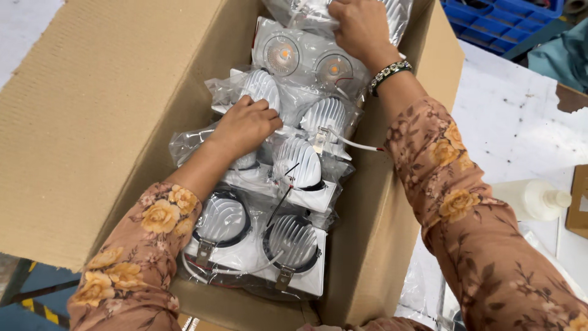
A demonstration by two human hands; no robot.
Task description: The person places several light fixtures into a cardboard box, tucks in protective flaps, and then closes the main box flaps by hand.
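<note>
Both hands' grip presses bagged light fixtures (288, 153) inside carton (110, 110).

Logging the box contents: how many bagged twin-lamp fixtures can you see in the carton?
5 at least: nearest fixture; one above it; one under the left hand; one face-up; one under the right hand. More may lie hidden below.

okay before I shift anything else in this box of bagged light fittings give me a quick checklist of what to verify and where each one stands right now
1. Left hand grips a bagged fitting mid-box: ok.
2. Right hand grips the top bag at the far end: ok.
3. Loose white wire between fittings not snagged on the sleeve: cannot tell.
4. Cardboard box flaps open, out of the way: ok.
5. Front fitting lying flat in its bag: ok.
6. Plastic bottle on the table, apart from the box: ok.
</note>
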